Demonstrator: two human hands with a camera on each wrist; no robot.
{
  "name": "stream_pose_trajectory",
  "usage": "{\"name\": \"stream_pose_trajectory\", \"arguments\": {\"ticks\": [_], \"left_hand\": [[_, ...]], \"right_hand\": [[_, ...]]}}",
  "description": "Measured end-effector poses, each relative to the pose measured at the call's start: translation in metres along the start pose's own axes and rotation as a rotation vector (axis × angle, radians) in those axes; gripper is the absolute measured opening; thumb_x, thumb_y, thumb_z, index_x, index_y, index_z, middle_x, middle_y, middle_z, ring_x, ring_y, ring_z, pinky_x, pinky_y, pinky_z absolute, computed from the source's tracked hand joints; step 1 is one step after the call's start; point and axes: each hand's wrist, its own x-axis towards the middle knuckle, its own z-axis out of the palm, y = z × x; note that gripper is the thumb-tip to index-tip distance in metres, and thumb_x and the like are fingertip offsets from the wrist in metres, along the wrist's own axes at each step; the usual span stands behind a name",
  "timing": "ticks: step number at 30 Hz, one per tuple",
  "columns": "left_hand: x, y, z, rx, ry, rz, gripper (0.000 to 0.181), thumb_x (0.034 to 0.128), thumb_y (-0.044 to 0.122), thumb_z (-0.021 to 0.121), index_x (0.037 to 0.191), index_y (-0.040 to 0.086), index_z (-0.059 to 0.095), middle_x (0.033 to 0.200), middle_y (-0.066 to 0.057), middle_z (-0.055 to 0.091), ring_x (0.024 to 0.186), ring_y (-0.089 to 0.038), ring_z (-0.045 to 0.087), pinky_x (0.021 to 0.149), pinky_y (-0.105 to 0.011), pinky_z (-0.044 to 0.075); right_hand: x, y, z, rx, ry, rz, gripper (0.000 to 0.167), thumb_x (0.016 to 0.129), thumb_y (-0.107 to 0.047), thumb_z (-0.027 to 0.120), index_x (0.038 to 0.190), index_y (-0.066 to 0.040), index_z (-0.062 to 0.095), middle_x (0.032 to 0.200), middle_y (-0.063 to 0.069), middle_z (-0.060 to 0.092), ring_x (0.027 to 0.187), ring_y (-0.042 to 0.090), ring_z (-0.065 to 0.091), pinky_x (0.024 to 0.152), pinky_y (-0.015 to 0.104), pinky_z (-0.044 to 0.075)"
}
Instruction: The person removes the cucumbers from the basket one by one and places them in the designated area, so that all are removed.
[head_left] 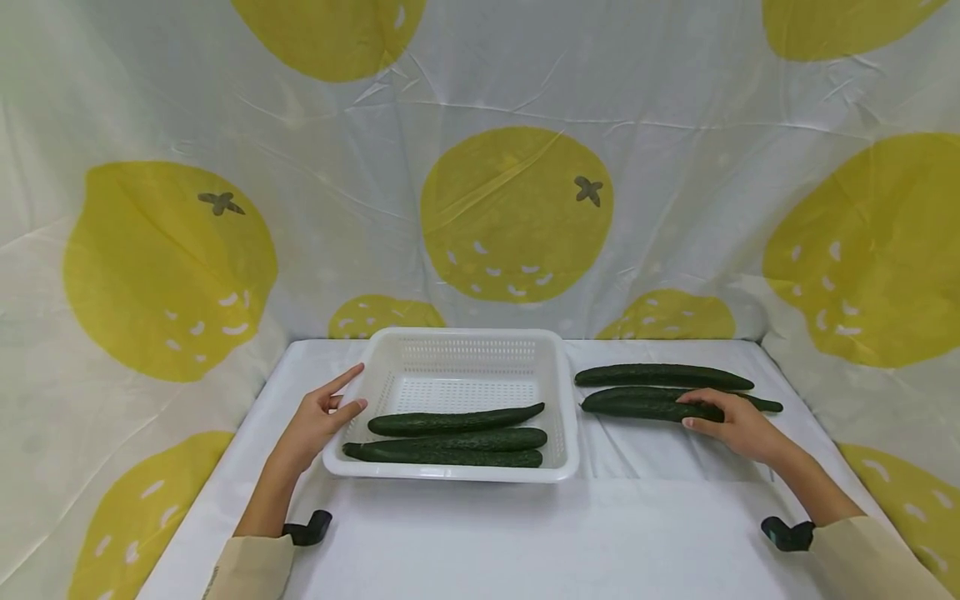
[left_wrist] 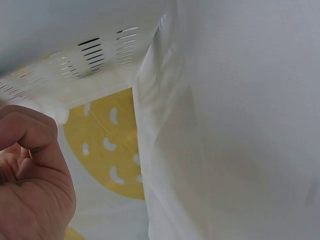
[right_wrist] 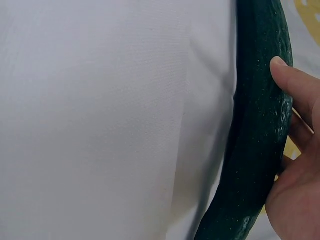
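Note:
A white slotted basket (head_left: 450,474) stands left of centre with three dark green cucumbers (head_left: 459,422) lying crosswise in its near half. My left hand (head_left: 311,425) holds its left rim, thumb over the edge and index finger extended along it; in the left wrist view the hand (left_wrist: 37,170) has curled fingers below the slotted wall (left_wrist: 92,55). Right of the basket, my right hand (head_left: 738,425) grips the nearest cucumber (head_left: 637,410) of three on the cloth. The right wrist view has the thumb of that hand (right_wrist: 300,130) on the cucumber's (right_wrist: 260,115) side.
Behind the gripped cucumber lie a second one (head_left: 768,405), close against it, and a third (head_left: 660,375) farther back. White cloth (head_left: 480,533) covers the table. A curtain (head_left: 675,217) with yellow fruit prints hangs behind and at both sides.

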Motion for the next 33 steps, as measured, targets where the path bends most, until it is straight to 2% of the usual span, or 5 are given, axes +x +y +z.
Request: {"name": "stream_pose_trajectory", "arguments": {"ticks": [8,14,20,26,33], "left_hand": [[-0.002,-0.001,0.002,-0.013,-0.002,-0.017,0.067,0.0972,0.025,0.073,0.158,0.030,0.045,0.065,0.003,0.039,0.058,-0.006,0.035,0.053,-0.026,0.035],[-0.004,-0.002,0.004,0.007,0.006,-0.008,0.067,0.0965,0.026,0.074,0.157,0.028,0.045,0.065,0.004,0.036,0.057,-0.006,0.032,0.052,-0.027,0.033],[-0.002,-0.001,0.003,0.011,0.012,-0.001,0.066,0.0966,0.026,0.074,0.157,0.029,0.046,0.064,0.005,0.035,0.057,-0.006,0.031,0.052,-0.026,0.032],[-0.001,-0.001,0.001,0.011,0.014,-0.008,0.066,0.0970,0.027,0.073,0.157,0.030,0.046,0.067,0.003,0.037,0.059,-0.006,0.033,0.053,-0.027,0.033],[0.000,0.001,0.001,-0.003,0.003,-0.008,0.066,0.0969,0.025,0.073,0.157,0.029,0.046,0.067,0.003,0.037,0.058,-0.007,0.033,0.052,-0.026,0.033]], "right_hand": [[0.004,0.003,0.002,-0.063,0.013,-0.029,0.041,0.096,-0.037,0.073,0.131,-0.017,0.068,0.136,0.015,0.065,0.123,0.039,0.059,0.093,0.043,0.050],[0.006,0.006,0.004,-0.088,0.005,-0.091,0.037,0.095,-0.030,0.075,0.129,-0.016,0.069,0.131,0.012,0.068,0.128,0.041,0.057,0.100,0.055,0.046],[0.009,0.006,0.004,-0.063,0.009,-0.058,0.040,0.094,-0.027,0.076,0.130,-0.012,0.069,0.133,0.017,0.066,0.130,0.047,0.053,0.103,0.065,0.041],[0.010,0.005,0.004,-0.049,0.020,-0.026,0.037,0.093,-0.025,0.077,0.127,-0.012,0.070,0.131,0.017,0.067,0.130,0.047,0.053,0.103,0.065,0.041],[0.011,-0.002,0.002,-0.066,0.076,-0.029,0.036,0.095,-0.030,0.075,0.127,-0.014,0.071,0.125,0.011,0.071,0.116,0.036,0.063,0.093,0.044,0.052]]}}
